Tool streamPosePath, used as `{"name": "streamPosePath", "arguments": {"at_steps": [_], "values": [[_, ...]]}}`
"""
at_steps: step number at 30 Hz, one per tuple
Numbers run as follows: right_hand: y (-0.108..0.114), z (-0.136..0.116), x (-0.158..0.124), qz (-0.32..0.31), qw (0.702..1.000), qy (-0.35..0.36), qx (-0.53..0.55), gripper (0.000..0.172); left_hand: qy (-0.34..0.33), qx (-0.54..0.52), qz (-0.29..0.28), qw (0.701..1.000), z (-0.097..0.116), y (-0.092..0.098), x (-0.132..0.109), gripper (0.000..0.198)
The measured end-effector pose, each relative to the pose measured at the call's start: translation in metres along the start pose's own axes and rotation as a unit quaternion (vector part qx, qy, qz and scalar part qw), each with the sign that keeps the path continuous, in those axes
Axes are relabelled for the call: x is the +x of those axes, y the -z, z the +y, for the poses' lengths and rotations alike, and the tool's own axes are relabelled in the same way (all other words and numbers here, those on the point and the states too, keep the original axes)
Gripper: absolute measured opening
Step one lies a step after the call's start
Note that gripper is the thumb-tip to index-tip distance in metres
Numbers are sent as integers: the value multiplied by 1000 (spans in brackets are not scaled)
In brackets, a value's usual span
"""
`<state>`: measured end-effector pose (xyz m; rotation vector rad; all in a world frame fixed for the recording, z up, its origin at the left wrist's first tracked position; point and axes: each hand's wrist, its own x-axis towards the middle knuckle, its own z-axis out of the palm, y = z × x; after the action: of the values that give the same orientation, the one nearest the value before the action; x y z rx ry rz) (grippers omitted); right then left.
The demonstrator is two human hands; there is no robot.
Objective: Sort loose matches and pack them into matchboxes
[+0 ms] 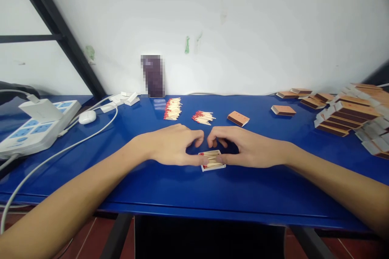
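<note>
A small white matchbox tray filled with matches lies on the blue table between my hands. My left hand touches the matches at the tray's left part with its thumb; its other fingers curl apart from the thumb. From the other side, my right hand rests its thumb on the right part of the matches, its bent fingers beyond the tray. Neither hand grips anything. Behind them are a larger pile of red-tipped matches, a smaller pile and an orange-brown matchbox sleeve.
Many matchboxes are stacked at the right, with one separate box nearer the middle. White pieces and a dark pixelated object stand by the wall. At left are a power strip, cables and a white case.
</note>
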<state>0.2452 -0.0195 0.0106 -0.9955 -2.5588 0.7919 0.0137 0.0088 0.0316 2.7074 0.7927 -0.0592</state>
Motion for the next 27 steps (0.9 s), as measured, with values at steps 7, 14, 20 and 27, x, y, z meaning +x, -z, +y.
{"name": "streamPosePath", "arguments": {"at_steps": [7, 14, 20, 27], "values": [[-4, 1, 3, -7, 999, -15, 41, 32, -38, 38, 5, 999, 0, -5, 4, 41], [-5, 5, 6, -1, 997, -33, 74, 29, -71, 28, 25, 997, -3, -7, 4, 35], [-9, 7, 7, 14, 997, -23, 66, 31, -61, 34, 29, 997, -4, -8, 4, 33], [-4, 9, 8, 106, 987, -31, -114, 30, -49, 90, 58, 993, -7, -8, 5, 34]]}}
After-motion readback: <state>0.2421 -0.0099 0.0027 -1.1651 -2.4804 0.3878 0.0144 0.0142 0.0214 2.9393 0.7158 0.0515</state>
